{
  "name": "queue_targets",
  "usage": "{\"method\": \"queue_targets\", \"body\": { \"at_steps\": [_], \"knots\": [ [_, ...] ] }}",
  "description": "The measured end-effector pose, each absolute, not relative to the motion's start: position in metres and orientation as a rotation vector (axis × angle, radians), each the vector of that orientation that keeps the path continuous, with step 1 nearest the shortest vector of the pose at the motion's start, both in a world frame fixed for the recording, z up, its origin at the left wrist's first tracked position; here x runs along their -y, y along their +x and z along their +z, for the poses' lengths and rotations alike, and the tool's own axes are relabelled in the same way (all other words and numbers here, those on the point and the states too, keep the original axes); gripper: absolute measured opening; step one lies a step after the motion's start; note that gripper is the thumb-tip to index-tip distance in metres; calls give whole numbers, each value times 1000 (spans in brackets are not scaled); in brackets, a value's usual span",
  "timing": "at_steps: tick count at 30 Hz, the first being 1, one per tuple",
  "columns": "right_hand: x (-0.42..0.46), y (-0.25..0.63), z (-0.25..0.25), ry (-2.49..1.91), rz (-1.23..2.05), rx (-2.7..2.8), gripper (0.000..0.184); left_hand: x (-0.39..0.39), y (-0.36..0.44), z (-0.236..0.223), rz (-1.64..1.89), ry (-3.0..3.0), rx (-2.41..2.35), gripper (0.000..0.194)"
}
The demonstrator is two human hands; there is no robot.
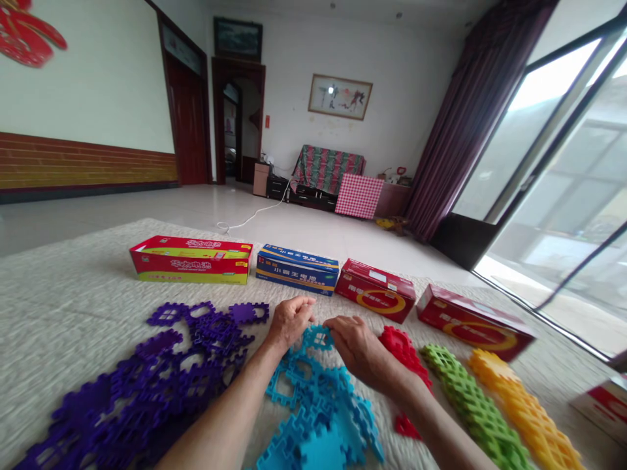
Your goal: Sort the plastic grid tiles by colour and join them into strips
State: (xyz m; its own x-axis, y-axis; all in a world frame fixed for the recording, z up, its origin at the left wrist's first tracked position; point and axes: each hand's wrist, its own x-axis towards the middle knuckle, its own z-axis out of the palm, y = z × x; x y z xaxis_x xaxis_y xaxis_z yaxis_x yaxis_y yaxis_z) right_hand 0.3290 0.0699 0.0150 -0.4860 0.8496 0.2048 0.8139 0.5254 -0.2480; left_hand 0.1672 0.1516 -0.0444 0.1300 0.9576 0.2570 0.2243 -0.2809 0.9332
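Light-blue toothed plastic pile (323, 444)'s sitting closest, left hand (290, 321) and right hand (356, 346) are curling by a light-blue windowed plastic square (313, 339)'s edges, can't tell if gripping, bare cream mat (83, 307)'s showing far left

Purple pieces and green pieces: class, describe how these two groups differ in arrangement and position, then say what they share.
The purple pieces spread in a wide, jumbled heap; the green pieces form a narrow, orderly row.
The purple pieces lie to the left of the left hand; the green pieces lie to the right of the right hand.
Both groups have notched edges and rest on the pale mat.
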Motion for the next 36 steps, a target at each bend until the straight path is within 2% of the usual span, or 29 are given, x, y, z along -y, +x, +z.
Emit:
{"method": "queue_targets", "body": {
  "at_steps": [7,13,17,20,25,30,36],
  "knots": [
    [-71,328,8,-1509,19,2412,33,-148,167,-40,1187,1662,-1188,31],
    [-72,335,4,-1480,135,2450,47,-146,167,-37,1171,1651,-1193,32],
    [-74,338,1,-1544,249,2502,67,-147,167,-38,1190,1667,-1180,31],
    [-76,339,-2,-1559,289,2518,74,-147,167,-39,1185,1661,-1180,31],
    [-79,338,-4,-1456,193,2540,69,-147,167,-39,1173,1665,-1191,31],
    [-81,346,7,-1356,98,2440,53,-149,168,-42,1186,1662,-1184,30],
    [-88,375,9,-1578,-54,2295,51,-149,168,-42,1184,1659,-1176,31]
  ]
}}
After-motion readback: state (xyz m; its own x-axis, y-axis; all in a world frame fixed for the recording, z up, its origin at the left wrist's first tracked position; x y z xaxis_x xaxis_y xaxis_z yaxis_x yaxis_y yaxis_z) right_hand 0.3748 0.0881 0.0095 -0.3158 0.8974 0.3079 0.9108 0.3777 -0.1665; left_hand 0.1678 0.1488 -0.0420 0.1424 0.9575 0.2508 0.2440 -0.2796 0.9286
